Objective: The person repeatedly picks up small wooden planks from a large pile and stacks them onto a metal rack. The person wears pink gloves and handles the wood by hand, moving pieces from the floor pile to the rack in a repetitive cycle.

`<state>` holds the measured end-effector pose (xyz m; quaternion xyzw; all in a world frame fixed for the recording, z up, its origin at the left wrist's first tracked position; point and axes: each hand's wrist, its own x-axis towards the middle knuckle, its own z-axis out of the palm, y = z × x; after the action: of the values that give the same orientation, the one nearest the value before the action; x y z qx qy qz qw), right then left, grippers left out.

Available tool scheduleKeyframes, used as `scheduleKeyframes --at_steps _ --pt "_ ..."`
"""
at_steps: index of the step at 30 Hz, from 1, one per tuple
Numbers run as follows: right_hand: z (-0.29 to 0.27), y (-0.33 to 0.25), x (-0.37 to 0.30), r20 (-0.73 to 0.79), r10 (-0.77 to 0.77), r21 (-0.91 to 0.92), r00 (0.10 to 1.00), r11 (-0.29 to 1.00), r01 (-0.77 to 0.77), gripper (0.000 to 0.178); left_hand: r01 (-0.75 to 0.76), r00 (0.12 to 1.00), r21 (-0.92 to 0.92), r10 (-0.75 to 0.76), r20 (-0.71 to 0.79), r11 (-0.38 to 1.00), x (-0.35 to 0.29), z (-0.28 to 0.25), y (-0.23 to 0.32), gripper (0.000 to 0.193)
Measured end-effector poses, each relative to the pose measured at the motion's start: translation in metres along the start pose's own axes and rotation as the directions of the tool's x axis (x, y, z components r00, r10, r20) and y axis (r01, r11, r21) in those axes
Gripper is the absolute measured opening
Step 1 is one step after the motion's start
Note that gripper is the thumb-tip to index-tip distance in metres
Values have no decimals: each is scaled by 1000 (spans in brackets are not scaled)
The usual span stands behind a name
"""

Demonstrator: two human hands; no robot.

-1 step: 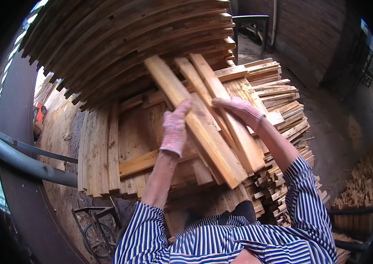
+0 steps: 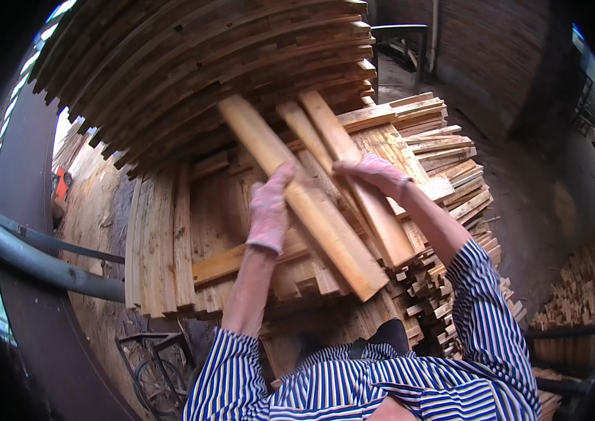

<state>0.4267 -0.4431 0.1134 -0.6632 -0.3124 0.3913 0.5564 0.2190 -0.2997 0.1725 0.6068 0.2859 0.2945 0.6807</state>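
A pink, worn knit glove covers my left hand (image 2: pixel 269 214), which is closed on the left edge of a pale wooden board (image 2: pixel 332 228). My right hand (image 2: pixel 374 172), in a similar glove, grips a second wooden board (image 2: pixel 390 228) from above and its right side. Between these two lies a narrower slat (image 2: pixel 306 130), partly hidden; whether my right fingers also touch it I cannot tell. All three slant from upper left to lower right over a pile of boards (image 2: pixel 158 242). A loose crosswise strip (image 2: pixel 220 265) rests near my left wrist.
A tall stack of boards (image 2: pixel 206 67) rises at the far side. Uneven board ends (image 2: pixel 455 182) jut out on the right. A metal pipe (image 2: pixel 51 263) reaches in from the left, above a dark metal frame (image 2: pixel 153 351). More cut wood (image 2: pixel 578 302) stands at the lower right.
Both hands and the boards they hold have shifted slightly left. The gap between the left board and the narrow slat looks a little wider at the far end.
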Motion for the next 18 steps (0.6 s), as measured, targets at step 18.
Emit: scheduleKeyframes --at_steps 18 --pt "286 -97 41 -135 -187 -822 973 569 -4 54 267 964 -446 -231 135 854 -10 -450 15 63"
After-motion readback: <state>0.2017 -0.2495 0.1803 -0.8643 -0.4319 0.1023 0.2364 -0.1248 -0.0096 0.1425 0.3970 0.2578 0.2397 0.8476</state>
